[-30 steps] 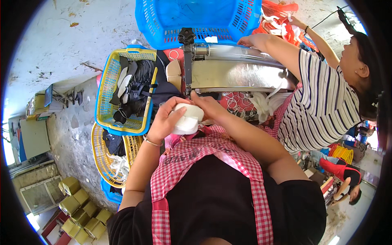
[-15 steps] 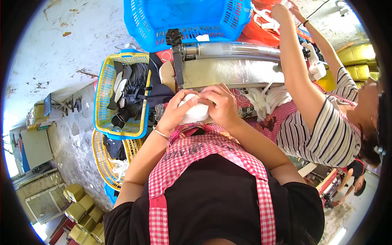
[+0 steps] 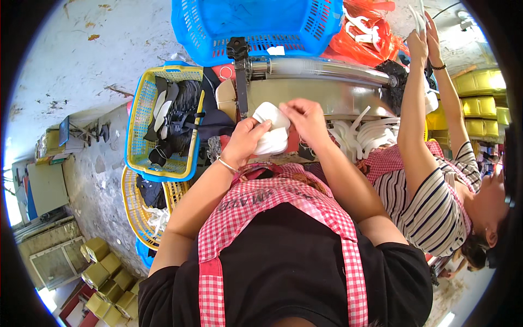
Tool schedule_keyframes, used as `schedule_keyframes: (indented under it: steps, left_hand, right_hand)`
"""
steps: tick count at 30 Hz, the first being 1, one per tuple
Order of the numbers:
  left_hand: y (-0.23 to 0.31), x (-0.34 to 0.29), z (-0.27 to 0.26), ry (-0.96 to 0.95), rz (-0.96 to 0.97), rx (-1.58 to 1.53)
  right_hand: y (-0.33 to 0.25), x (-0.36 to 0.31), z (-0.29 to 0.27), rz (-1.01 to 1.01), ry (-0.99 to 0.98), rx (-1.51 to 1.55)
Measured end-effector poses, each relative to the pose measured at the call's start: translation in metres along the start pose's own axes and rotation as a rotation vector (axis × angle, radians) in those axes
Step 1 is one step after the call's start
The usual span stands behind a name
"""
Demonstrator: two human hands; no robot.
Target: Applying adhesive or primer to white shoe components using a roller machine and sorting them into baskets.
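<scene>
My left hand is closed around a bundle of smooth white rounded pieces, thumb on top, in front of my apron. The bundle looks like flat pieces stacked or folded together; their exact kind does not show. My right hand is at the upper right edge of the bundle, its thumb and fingertips pinched together. Whatever lies between those fingertips is too small to make out. Just beyond both hands stands a machine with a long shiny metal roller and a flat metal plate.
A yellow-and-blue basket of dark pieces stands left, a yellow basket below it. Behind the machine is a blue crate. Curved white strips lie right, beside a co-worker in a striped shirt lifting white strips.
The bundle has moved slightly up and turned in my left hand. My right hand has shifted right to its edge. The co-worker's arms have swung right, away from the red bag.
</scene>
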State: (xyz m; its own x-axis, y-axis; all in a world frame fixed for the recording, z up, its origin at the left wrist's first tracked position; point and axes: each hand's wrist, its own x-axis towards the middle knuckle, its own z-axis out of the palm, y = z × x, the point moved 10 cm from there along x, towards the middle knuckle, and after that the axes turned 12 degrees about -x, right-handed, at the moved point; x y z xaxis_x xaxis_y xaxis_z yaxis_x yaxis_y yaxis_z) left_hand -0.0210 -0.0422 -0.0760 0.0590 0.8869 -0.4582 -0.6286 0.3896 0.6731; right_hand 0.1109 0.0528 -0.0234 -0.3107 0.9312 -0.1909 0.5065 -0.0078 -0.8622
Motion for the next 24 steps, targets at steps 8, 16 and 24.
schedule_keyframes:
  steps: [8,16,24]
  left_hand:
    - [0.007,0.011,-0.002,0.071,0.068,0.060]
    - [0.002,0.013,0.006,0.077,-0.025,0.036]
    - [0.003,0.014,0.003,0.138,-0.032,0.003]
  right_hand:
    - [0.005,0.025,0.004,0.012,-0.275,0.003]
    - [0.018,0.019,0.000,0.158,-0.344,0.032]
    - [0.041,0.036,-0.002,0.294,-0.243,0.162]
